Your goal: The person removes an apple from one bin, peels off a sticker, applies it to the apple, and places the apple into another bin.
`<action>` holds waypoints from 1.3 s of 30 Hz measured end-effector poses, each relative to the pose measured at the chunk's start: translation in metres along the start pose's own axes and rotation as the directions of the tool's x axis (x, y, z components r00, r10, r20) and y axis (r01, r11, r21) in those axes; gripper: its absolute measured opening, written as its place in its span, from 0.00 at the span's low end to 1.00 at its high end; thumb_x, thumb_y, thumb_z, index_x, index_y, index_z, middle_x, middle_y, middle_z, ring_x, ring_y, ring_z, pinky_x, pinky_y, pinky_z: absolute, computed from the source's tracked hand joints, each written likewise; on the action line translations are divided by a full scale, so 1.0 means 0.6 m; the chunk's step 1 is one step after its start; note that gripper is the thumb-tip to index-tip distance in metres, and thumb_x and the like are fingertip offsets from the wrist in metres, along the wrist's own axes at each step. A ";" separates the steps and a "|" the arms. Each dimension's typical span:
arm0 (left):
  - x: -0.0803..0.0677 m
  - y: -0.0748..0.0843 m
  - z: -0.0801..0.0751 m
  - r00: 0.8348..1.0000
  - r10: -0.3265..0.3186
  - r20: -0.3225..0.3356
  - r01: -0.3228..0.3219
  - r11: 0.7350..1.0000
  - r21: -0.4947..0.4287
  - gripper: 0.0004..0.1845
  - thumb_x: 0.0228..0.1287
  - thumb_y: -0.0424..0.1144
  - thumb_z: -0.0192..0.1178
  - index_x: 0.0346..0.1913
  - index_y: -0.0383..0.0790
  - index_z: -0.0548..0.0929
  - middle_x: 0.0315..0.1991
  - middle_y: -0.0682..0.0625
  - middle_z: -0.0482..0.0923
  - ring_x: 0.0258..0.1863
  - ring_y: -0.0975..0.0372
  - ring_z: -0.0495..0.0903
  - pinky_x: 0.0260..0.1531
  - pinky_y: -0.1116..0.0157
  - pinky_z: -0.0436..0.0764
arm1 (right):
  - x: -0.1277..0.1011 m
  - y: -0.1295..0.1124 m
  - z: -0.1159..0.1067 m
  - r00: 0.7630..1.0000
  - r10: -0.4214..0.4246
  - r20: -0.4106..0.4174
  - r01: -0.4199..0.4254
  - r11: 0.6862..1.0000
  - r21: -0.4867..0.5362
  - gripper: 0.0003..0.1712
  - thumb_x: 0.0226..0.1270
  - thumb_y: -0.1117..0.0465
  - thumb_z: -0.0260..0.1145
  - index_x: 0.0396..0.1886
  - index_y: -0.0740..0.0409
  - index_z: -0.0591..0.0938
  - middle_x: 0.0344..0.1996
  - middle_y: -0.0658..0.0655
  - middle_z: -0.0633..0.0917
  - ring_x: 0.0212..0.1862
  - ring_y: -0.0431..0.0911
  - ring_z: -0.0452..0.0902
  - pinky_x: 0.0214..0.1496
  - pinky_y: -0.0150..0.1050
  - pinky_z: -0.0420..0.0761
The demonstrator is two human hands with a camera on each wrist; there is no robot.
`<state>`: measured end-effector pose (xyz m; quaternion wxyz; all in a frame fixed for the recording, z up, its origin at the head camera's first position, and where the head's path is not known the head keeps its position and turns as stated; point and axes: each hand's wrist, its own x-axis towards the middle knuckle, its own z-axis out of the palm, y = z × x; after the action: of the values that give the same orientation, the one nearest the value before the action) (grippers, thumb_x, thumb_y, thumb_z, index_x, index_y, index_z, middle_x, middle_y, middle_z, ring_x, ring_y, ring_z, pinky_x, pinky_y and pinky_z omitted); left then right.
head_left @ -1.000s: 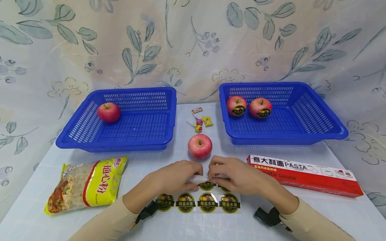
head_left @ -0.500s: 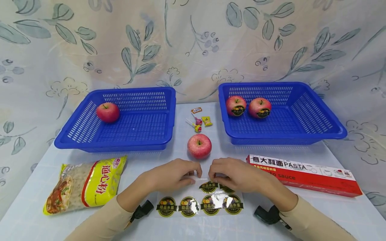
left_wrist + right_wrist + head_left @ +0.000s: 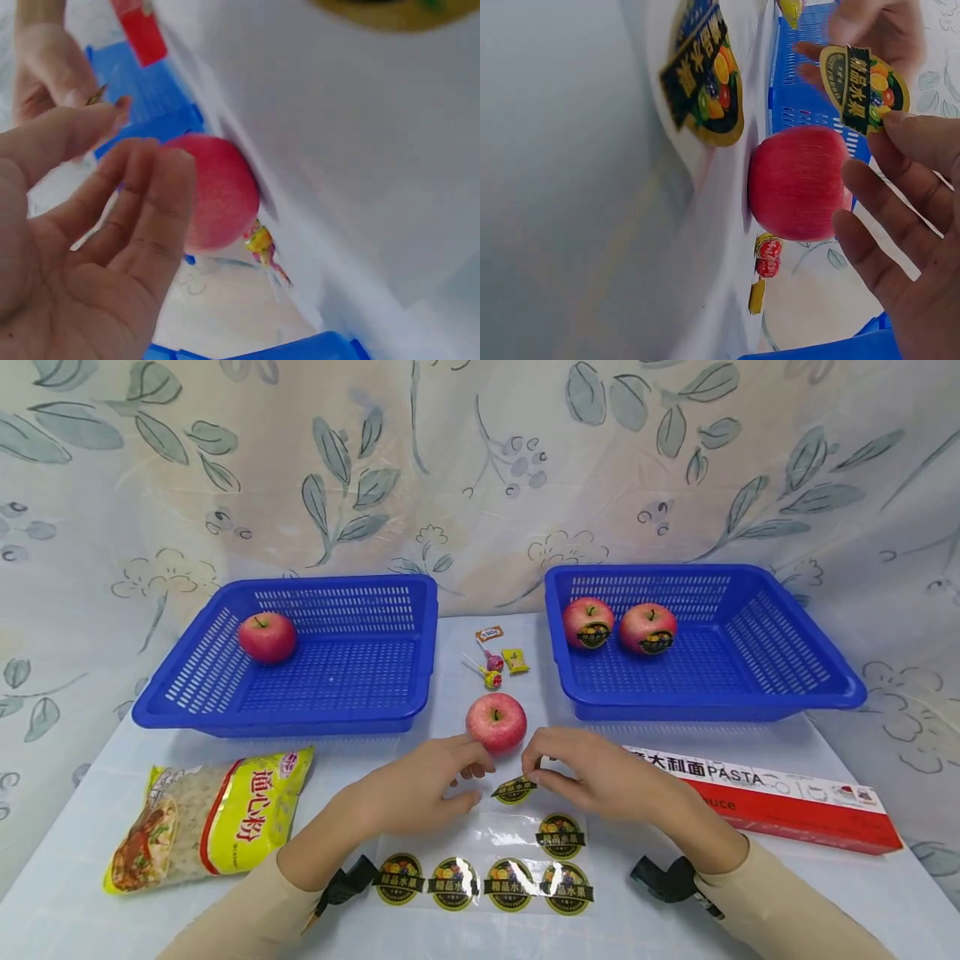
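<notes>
Between thumb and index finger, my right hand point(image 3: 588, 772) pinches a round black-and-gold fruit sticker point(image 3: 513, 790). The right wrist view shows the sticker point(image 3: 865, 88) held by its edge, its printed fruit and lettering visible. My left hand point(image 3: 420, 785) hovers just left of it, fingers loosely bent and thumb apart, holding nothing; the left wrist view shows its bare palm point(image 3: 90, 300). Below both hands lies a clear sticker sheet point(image 3: 465, 831) with several stickers along its near row and one above at the right. A red apple point(image 3: 497, 724) stands just beyond the hands.
A blue basket point(image 3: 270, 727) at left holds one apple point(image 3: 267, 637); another blue basket point(image 3: 720, 700) at right holds two stickered apples. Lollipops point(image 3: 492, 678) and small candies lie between them. A pasta bag point(image 3: 217, 818) sits left, a red pasta box point(image 3: 795, 810) right.
The right hand has peeled one sticker off the sheet and lifted it toward the apple. The left hand has moved slightly up and away from the sheet, which has shifted a little nearer.
</notes>
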<state>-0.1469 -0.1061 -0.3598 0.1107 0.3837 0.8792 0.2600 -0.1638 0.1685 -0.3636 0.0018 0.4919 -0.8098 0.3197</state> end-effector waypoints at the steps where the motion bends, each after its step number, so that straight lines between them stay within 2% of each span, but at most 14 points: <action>1: 0.001 0.000 -0.003 0.999 0.004 -0.031 -0.006 0.999 -0.042 0.13 0.70 0.37 0.64 0.54 0.40 0.81 0.47 0.53 0.82 0.47 0.63 0.82 0.49 0.65 0.84 | 0.003 0.001 0.000 1.000 -0.003 -0.009 0.003 1.000 -0.005 0.06 0.73 0.65 0.67 0.43 0.50 0.81 0.38 0.42 0.84 0.43 0.34 0.79 0.48 0.40 0.84; 4: 0.005 0.000 -0.008 0.994 0.012 -0.113 -0.027 0.992 -0.127 0.09 0.70 0.37 0.65 0.49 0.41 0.83 0.40 0.57 0.83 0.42 0.67 0.82 0.42 0.68 0.85 | 0.011 0.004 0.001 1.000 0.008 -0.028 -0.008 1.000 -0.011 0.07 0.71 0.67 0.68 0.42 0.51 0.82 0.37 0.41 0.83 0.41 0.34 0.78 0.46 0.39 0.84; 6: 0.010 -0.002 -0.005 0.987 0.026 -0.158 -0.047 0.991 -0.126 0.05 0.71 0.38 0.64 0.45 0.43 0.84 0.36 0.60 0.84 0.39 0.70 0.81 0.39 0.69 0.85 | 0.015 0.006 0.002 0.999 0.028 -0.034 -0.029 0.999 -0.017 0.07 0.70 0.66 0.69 0.41 0.50 0.82 0.36 0.40 0.82 0.41 0.34 0.77 0.44 0.39 0.84; 9: 0.015 -0.003 0.000 0.975 0.047 -0.218 -0.062 0.996 -0.065 0.01 0.72 0.37 0.63 0.41 0.46 0.84 0.34 0.60 0.83 0.37 0.70 0.81 0.38 0.68 0.84 | 0.022 0.007 0.003 0.998 0.044 -0.042 -0.046 0.998 -0.032 0.06 0.70 0.66 0.69 0.40 0.50 0.83 0.35 0.40 0.83 0.40 0.34 0.77 0.44 0.40 0.83; 12: 0.018 -0.001 0.003 0.960 0.056 -0.274 -0.045 0.998 0.047 0.02 0.71 0.35 0.64 0.39 0.46 0.83 0.36 0.58 0.80 0.38 0.66 0.79 0.40 0.66 0.82 | 0.029 0.009 0.005 0.997 0.042 -0.058 -0.045 0.998 -0.054 0.06 0.70 0.66 0.69 0.39 0.51 0.83 0.35 0.42 0.83 0.41 0.35 0.78 0.46 0.42 0.83; 15: 0.024 0.000 0.005 0.940 0.058 -0.337 -0.007 0.989 0.149 0.03 0.71 0.35 0.65 0.38 0.47 0.84 0.41 0.54 0.77 0.43 0.61 0.76 0.44 0.63 0.79 | 0.035 0.011 0.006 0.995 0.036 -0.092 -0.045 0.994 -0.096 0.06 0.68 0.67 0.70 0.38 0.51 0.83 0.36 0.43 0.83 0.42 0.38 0.79 0.47 0.40 0.81; 18: 0.030 0.000 0.006 0.922 0.045 -0.384 0.034 0.980 0.196 0.04 0.70 0.35 0.66 0.36 0.48 0.84 0.51 0.48 0.78 0.51 0.54 0.77 0.52 0.57 0.79 | 0.041 0.014 0.008 0.991 0.044 -0.127 -0.062 0.988 -0.144 0.06 0.67 0.66 0.71 0.36 0.51 0.83 0.41 0.46 0.80 0.47 0.43 0.77 0.50 0.41 0.79; 21: 0.035 -0.001 0.008 0.914 0.033 -0.403 0.062 0.974 0.219 0.04 0.68 0.34 0.67 0.36 0.46 0.84 0.61 0.42 0.78 0.60 0.46 0.77 0.61 0.51 0.77 | 0.045 0.018 0.013 0.987 0.068 -0.145 -0.093 0.980 -0.175 0.07 0.68 0.66 0.72 0.34 0.49 0.82 0.50 0.52 0.79 0.54 0.48 0.74 0.56 0.47 0.78; 24: 0.039 -0.001 0.009 0.915 0.018 -0.403 0.075 0.974 0.214 0.03 0.68 0.33 0.67 0.37 0.43 0.84 0.63 0.38 0.78 0.62 0.45 0.79 0.62 0.49 0.78 | 0.049 0.020 0.018 0.983 0.101 -0.151 -0.128 0.975 -0.182 0.07 0.68 0.66 0.71 0.33 0.49 0.82 0.57 0.55 0.78 0.60 0.52 0.73 0.62 0.51 0.76; 28: 0.040 -0.001 0.010 0.915 -0.005 -0.403 0.096 0.973 0.208 0.03 0.68 0.33 0.67 0.38 0.39 0.83 0.61 0.38 0.81 0.59 0.47 0.82 0.57 0.51 0.82 | 0.056 0.021 0.021 0.981 0.120 -0.150 -0.145 0.975 -0.169 0.07 0.68 0.67 0.71 0.33 0.52 0.81 0.57 0.57 0.81 0.61 0.50 0.76 0.65 0.48 0.77; 32: 0.041 -0.003 0.009 0.911 -0.020 -0.413 0.115 0.972 0.207 0.04 0.66 0.33 0.69 0.36 0.40 0.82 0.60 0.40 0.82 0.57 0.50 0.84 0.51 0.53 0.85 | 0.062 0.022 0.020 0.980 0.132 -0.151 -0.156 0.975 -0.159 0.07 0.67 0.67 0.71 0.35 0.53 0.81 0.55 0.56 0.82 0.60 0.49 0.78 0.64 0.46 0.78; 34: 0.042 -0.006 0.008 0.907 -0.024 -0.421 0.116 0.974 0.195 0.06 0.65 0.34 0.70 0.34 0.41 0.82 0.59 0.41 0.82 0.56 0.51 0.84 0.47 0.56 0.85 | 0.065 0.023 0.018 0.978 0.143 -0.151 -0.166 0.975 -0.150 0.07 0.67 0.66 0.71 0.36 0.53 0.81 0.55 0.55 0.82 0.59 0.48 0.79 0.63 0.45 0.79; 39: 0.046 -0.016 0.008 0.890 -0.001 -0.457 0.088 0.982 0.169 0.06 0.64 0.33 0.68 0.32 0.41 0.81 0.55 0.42 0.84 0.46 0.55 0.86 0.36 0.63 0.83 | 0.070 0.028 0.021 0.976 0.142 -0.162 -0.165 0.977 -0.137 0.06 0.69 0.63 0.70 0.35 0.52 0.80 0.53 0.54 0.83 0.58 0.46 0.79 0.61 0.44 0.79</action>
<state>-0.1696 -0.0894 -0.3687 -0.1283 0.3006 0.9095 0.2569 -0.1951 0.1338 -0.3688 0.0755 0.4005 -0.8648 0.2934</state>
